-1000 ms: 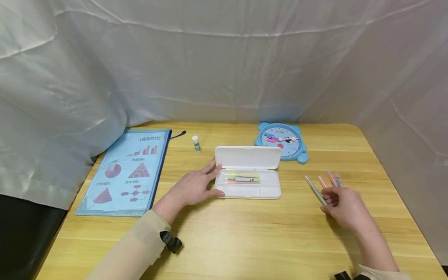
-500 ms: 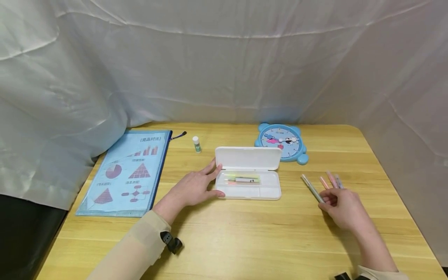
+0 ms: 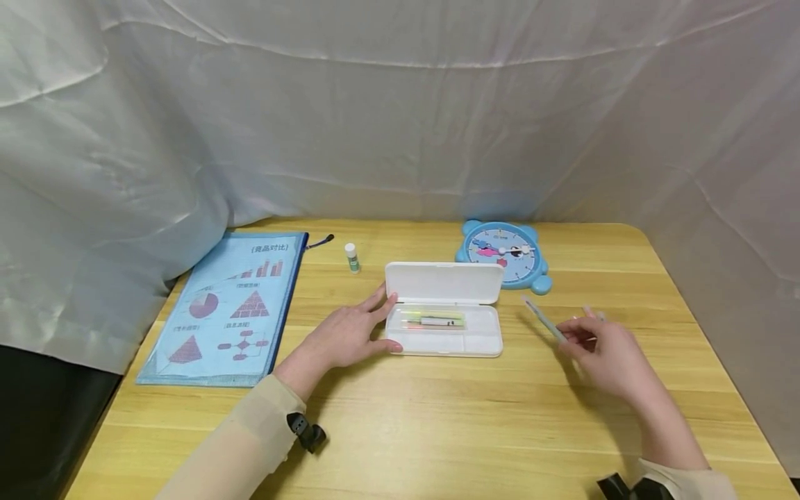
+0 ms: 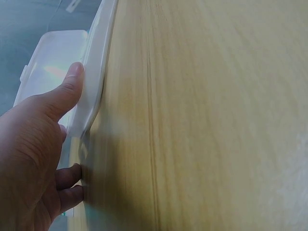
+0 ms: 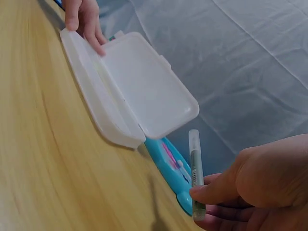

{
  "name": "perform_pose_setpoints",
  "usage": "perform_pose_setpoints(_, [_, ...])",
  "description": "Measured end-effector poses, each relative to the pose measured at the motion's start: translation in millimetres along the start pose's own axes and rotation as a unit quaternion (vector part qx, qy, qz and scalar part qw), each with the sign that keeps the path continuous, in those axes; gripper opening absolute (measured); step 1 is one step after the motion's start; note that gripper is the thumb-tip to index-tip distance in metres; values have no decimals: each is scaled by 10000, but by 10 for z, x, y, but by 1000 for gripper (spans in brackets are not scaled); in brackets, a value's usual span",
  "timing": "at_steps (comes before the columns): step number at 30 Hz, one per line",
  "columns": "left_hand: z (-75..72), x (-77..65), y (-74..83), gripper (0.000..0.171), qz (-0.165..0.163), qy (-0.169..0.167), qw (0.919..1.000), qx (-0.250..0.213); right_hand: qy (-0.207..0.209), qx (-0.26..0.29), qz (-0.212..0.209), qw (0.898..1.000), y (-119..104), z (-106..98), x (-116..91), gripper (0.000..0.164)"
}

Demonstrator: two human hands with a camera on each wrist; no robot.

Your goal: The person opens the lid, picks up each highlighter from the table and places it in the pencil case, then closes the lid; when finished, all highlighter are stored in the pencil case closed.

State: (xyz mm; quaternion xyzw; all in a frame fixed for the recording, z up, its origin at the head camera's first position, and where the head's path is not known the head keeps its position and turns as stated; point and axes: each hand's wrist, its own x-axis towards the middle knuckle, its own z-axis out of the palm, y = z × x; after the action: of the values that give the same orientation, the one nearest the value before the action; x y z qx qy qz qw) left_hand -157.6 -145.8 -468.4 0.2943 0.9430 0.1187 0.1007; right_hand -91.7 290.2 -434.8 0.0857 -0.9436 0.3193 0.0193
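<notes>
A white pencil case (image 3: 482,342) lies on the table with its lid (image 3: 444,282) raised. Several pens (image 3: 435,321) rest together in its left compartment. My left hand (image 3: 346,336) holds the case by its left end, thumb at the front corner, fingers toward the hinge; the left wrist view has the thumb (image 4: 70,89) against its side wall. To the right, my right hand (image 3: 609,351) pinches a slim green marker (image 3: 545,321) between thumb and fingers, raised off the table. The right wrist view shows the marker's clear cap (image 5: 194,140) pointing away from the hand.
More pens (image 3: 588,312) lie behind the right hand, mostly hidden. A blue toy clock (image 3: 531,260) sits behind the case. A glue stick (image 3: 353,258) stands to its back left, and a blue zip folder (image 3: 219,312) lies at the left. A grey curtain (image 3: 400,125) closes off the back.
My right hand has lifted the green marker away from the other pens and shifted it slightly left, toward the case. The left hand keeps its place at the case.
</notes>
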Motion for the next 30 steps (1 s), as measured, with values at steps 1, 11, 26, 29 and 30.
perform_pose_setpoints(1, [-1, 0, 2, 97, -1, 9, 10000, 13, 7, 2, -21, 10000, -22, -2, 19, 20])
perform_pose_setpoints(11, [-5, -3, 6, 97, -17, 48, 10000, 22, -146, 240, -192, 9994, -274, 56, 213, 22])
perform_pose_setpoints(26, [17, -8, -15, 97, 48, 107, 9999, 65, -613, 261, -725, 9951, -596, 303, 573, 21])
perform_pose_setpoints(29, [18, -3, -15, 97, 71, 118, 9999, 89, -710, 247, -895, 9931, -629, 371, 654, 19])
perform_pose_setpoints(30, [17, 0, -15, 97, 75, 121, 9999, 92, -729, 235, -949, 9925, -638, 394, 679, 19])
